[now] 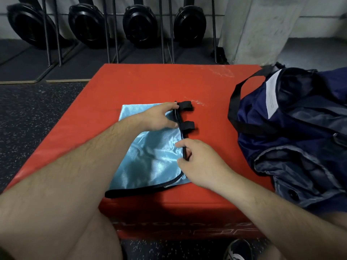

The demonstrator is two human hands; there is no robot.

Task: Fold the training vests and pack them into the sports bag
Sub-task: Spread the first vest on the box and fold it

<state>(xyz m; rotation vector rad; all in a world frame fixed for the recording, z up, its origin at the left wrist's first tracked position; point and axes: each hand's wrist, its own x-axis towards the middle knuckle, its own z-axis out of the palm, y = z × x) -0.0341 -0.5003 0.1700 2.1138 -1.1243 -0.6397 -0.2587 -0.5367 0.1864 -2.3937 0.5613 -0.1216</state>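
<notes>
Currently we have the vest, light blue with black trim, lying folded flat on the red box, mid-top, slightly toward us. Our left hand grasps its right edge up by the two black tabs, fingers at the upper tab, thumb by the lower one. Our right hand pinches the same black-trimmed edge lower down, forefinger and thumb on the trim. The bag, navy, sits open at the box's right side, near the vest but apart from it, one black strap looped toward it.
</notes>
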